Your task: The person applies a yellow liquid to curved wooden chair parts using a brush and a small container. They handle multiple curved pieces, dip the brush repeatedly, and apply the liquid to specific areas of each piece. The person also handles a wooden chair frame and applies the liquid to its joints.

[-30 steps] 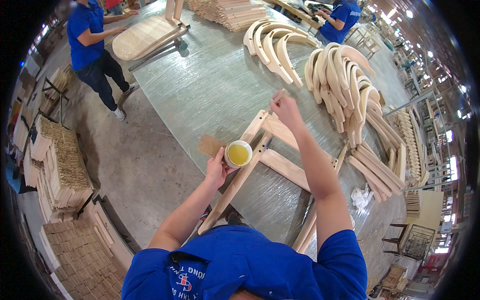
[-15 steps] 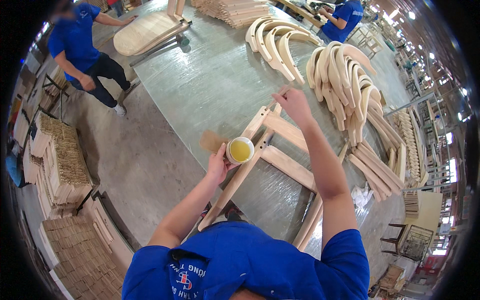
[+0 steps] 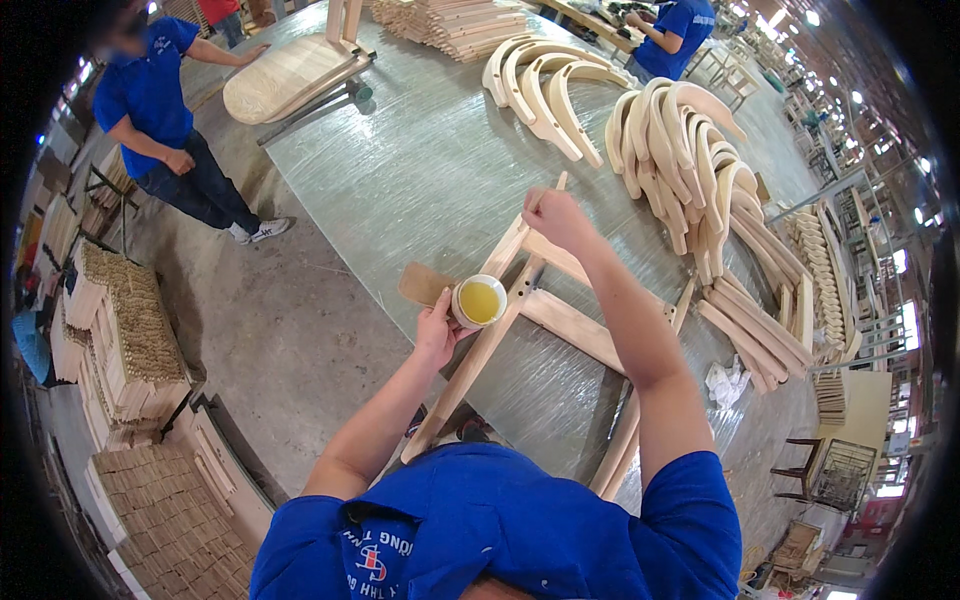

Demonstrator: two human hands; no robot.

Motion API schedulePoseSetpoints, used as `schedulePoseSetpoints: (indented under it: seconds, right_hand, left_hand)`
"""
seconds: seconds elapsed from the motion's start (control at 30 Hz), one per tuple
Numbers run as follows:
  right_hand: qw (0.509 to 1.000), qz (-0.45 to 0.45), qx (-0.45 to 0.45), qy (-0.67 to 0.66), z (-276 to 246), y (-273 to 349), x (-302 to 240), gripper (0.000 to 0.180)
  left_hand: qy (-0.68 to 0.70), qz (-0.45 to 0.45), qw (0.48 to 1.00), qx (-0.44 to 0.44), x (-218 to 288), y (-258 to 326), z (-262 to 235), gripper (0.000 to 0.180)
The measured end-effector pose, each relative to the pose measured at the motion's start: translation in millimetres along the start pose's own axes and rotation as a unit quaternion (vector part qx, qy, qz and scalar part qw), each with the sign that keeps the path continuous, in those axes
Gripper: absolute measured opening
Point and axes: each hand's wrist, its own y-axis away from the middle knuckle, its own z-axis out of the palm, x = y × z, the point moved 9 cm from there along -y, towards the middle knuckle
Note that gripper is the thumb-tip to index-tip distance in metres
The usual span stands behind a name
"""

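My left hand grips a white cup with yellow liquid in it. A flat brown piece juts out to the left of the cup; how it joins the cup is hidden. My right hand is closed around a thin wooden stick, whose upper end pokes out above the fist. Its lower end is covered by the hand, just over the far end of a wooden chair frame. That frame has long legs, two crossrails and dark holes at a joint.
Curved wooden parts are piled at the right of the film-covered table, with straight pieces nearer. A rounded wooden seat lies at the far left corner. One person stands to the left; another works beyond.
My right hand has shifted slightly left and nearer to me, to the frame's far end, and the stick stands more upright. The cup stays put. The person at left has changed stance.
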Motion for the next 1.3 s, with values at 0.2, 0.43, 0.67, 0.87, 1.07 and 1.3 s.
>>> schedulePoseSetpoints:
  seconds: [0.2,0.43,0.67,0.87,1.07,1.3]
  right_hand:
    - [0.996,0.079,-0.046,0.007,-9.4,-14.8,1.8,0.029]
    - [0.993,0.094,0.064,0.013,-55.2,8.8,-32.6,0.039]
    - [0.976,0.093,0.14,-0.135,-86.3,91.4,-73.0,0.028]
    - [0.962,0.167,0.161,-0.141,-58.5,188.2,-71.2,0.026]
    - [0.766,0.258,0.321,-0.494,-60.5,280.1,2.9,0.019]
    - [0.692,0.148,0.37,-0.602,-116.1,362.1,24.1,0.011]
  left_hand:
    - [-0.007,0.01,1.0,-0.007,-0.4,1.1,-1.2,0.037]
    - [-0.008,0.008,1.0,0.005,0.5,1.6,-2.2,0.038]
    - [-0.03,-0.017,0.999,0.004,3.6,4.6,9.9,0.035]
    - [-0.064,0.007,0.996,-0.064,-9.8,43.6,66.4,0.032]
    - [-0.069,-0.011,0.992,-0.109,-43.4,77.7,109.4,0.032]
    - [-0.076,-0.001,0.985,-0.156,-88.2,94.4,167.0,0.034]
